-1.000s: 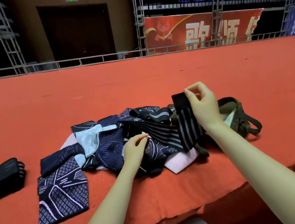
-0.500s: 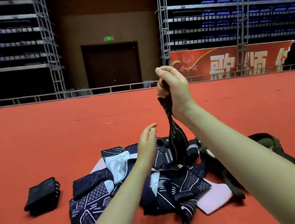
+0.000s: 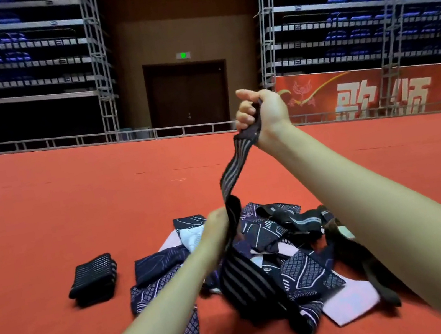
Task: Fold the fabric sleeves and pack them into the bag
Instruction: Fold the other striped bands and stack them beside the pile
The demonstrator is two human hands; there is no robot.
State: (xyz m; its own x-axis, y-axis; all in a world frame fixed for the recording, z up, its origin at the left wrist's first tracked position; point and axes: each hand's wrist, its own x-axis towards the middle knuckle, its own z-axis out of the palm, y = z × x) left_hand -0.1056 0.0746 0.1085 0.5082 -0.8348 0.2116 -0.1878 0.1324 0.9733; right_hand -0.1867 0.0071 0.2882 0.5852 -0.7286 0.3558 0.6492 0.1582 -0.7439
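Because the red carpet point(image 3: 48, 224) gives you a broad flat bed, the loose pile of patterned sleeves point(image 3: 287, 260) lies heaped on it in front of you, waiting to be folded. Your right hand point(image 3: 261, 112) is raised, fingers curled tight round the top of the striped sleeve point(image 3: 233, 170), so it hangs long and straightens. Your left hand point(image 3: 217, 225) meets it lower down; whether it grips or only touches, I cannot tell. The dark bag point(image 3: 373, 266) lies mostly hidden behind your right forearm, contents unseen. One folded sleeve point(image 3: 93, 278) sits apart, unpacked.
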